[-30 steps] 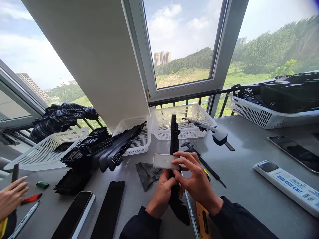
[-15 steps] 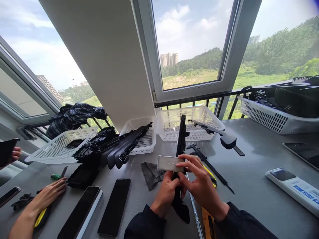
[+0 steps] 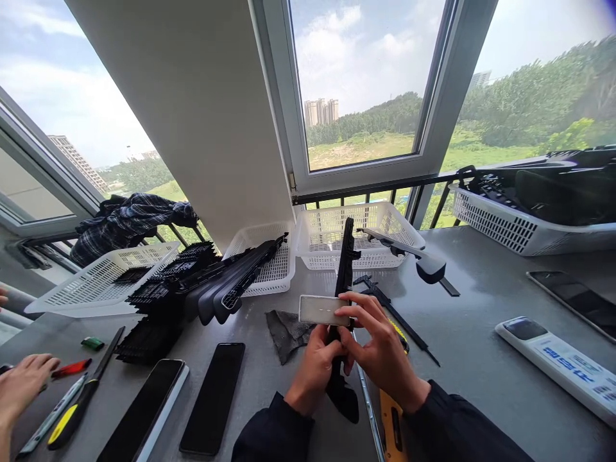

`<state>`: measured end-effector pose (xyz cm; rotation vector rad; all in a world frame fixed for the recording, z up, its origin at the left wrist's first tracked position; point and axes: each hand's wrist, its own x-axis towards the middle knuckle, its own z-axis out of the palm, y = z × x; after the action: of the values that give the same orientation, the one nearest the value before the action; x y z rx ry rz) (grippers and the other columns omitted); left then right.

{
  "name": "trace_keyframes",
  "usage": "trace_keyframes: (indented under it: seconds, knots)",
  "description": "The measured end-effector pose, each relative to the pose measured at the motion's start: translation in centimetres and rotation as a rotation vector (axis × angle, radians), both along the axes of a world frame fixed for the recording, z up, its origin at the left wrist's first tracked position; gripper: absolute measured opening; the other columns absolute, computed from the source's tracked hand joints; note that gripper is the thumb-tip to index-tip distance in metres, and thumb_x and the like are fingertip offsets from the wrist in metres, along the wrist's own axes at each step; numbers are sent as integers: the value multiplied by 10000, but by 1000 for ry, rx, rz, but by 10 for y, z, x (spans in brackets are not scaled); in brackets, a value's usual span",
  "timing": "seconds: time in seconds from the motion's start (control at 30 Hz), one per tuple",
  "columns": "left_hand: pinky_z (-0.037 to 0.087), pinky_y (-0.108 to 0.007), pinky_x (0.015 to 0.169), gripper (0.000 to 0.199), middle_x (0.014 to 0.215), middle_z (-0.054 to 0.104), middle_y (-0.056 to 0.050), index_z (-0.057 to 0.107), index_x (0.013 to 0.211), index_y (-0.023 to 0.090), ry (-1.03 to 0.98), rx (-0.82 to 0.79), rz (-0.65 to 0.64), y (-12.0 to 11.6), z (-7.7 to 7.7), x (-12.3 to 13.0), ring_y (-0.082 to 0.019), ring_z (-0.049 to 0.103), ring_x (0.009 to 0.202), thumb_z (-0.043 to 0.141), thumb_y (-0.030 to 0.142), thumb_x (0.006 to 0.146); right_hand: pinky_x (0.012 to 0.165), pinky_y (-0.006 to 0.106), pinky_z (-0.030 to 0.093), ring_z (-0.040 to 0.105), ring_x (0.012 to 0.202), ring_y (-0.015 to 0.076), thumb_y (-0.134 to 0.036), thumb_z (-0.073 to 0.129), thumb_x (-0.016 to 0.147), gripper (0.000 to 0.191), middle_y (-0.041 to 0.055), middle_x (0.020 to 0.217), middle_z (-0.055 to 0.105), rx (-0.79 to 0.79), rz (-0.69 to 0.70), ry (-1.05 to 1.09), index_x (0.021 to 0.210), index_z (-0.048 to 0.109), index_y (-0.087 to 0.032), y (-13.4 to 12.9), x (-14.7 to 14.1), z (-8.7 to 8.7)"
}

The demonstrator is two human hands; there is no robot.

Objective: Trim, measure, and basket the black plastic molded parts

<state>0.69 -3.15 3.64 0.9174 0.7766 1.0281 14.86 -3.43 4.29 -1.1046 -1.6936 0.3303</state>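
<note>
My left hand point(image 3: 315, 372) is closed around a long black plastic part point(image 3: 345, 263), which stands tilted up and away from me. Its wide lower end point(image 3: 347, 403) hangs below my fingers. In my right hand point(image 3: 380, 346) a flat rectangular pale block point(image 3: 317, 310) with a light rim is pinched, lying across the black part. Whether the block presses on the part cannot be seen. A dark grey cloth point(image 3: 286, 333) lies just left of my hands. Black calipers point(image 3: 399, 321) rest to the right, and a yellow-orange tool point(image 3: 392, 423) lies by my right wrist.
A co-worker's hand point(image 3: 26, 382) is near a red-handled tool point(image 3: 72, 369) and a file point(image 3: 89, 398) with a black-yellow handle. Black parts point(image 3: 231, 282) lean on a white basket point(image 3: 283, 282). Another white basket point(image 3: 360, 262) stands ahead. Phones point(image 3: 214, 398) lie at left.
The view has shifted slightly, while my hands keep nearly the same grip. The co-worker's hand has moved left off the file, and the black piece at the far left has left view.
</note>
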Motion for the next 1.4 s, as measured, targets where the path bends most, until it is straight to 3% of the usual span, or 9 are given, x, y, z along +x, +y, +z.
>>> trace_keyframes:
  seconds: [0.1,0.2,0.33,0.47,0.57,0.8,1.03,1.23,1.4]
  knots:
    - [392,-227,455,302,622,550,68,632,938,180,1,-4,-8,0,1,-1,-88,470,448,635,164,636,1017,497,531,604,1227,294,-180,631,958,181,63,1337,665,-13,12,-4,1080,692,-300,1,-1,-2]
    - [414,-231,460,429,832,666,21,645,1065,188,-2,1,-18,0,2,-1,-81,512,474,637,152,637,1013,485,532,612,1237,293,-175,613,955,182,82,1353,641,-4,-56,59,1086,678,-283,0,-4,-6]
    - [391,-231,453,284,831,659,12,644,945,170,11,11,13,0,-2,-1,-67,495,460,659,177,662,987,442,542,626,1210,275,-147,619,931,187,80,1322,635,2,13,47,1052,682,-275,-1,-5,-5]
    - [350,-212,445,701,688,584,74,556,1367,198,-9,-36,-2,-1,-9,-1,-77,445,453,665,176,675,891,416,551,638,1088,258,-181,633,929,192,89,1274,619,71,-117,149,1094,665,-273,2,3,0]
    - [330,-201,432,894,769,598,68,430,1517,244,-71,-74,-12,-1,-12,-2,-65,430,463,684,174,663,811,389,539,626,1015,244,-167,619,907,283,87,1257,611,38,-169,169,1167,650,-276,6,9,2]
    - [340,-202,429,729,766,557,76,478,1446,266,-125,-77,-16,-1,-10,-1,-76,499,455,695,265,750,977,435,504,576,1162,279,-141,649,838,281,70,1207,645,-50,15,91,1090,643,-266,8,5,0]
    - [371,-237,441,856,833,628,48,431,1547,277,-109,-41,-18,0,-11,-1,-92,532,455,729,273,744,942,438,523,595,1131,285,-197,627,868,336,76,1207,655,-23,-163,141,1196,640,-267,12,11,-2]
    - [408,-254,495,655,705,583,61,600,1394,192,20,-35,2,-1,-9,-2,-107,543,467,710,286,755,1006,432,522,608,1161,283,-129,597,776,385,72,1215,631,-43,-34,93,1129,668,-266,10,9,1]
    - [404,-266,503,795,783,642,39,500,1514,201,11,-24,-9,-1,-9,-3,-112,552,480,689,264,745,1011,462,509,600,1162,293,-137,580,808,385,85,1212,623,-37,-138,166,1166,649,-259,14,11,-1]
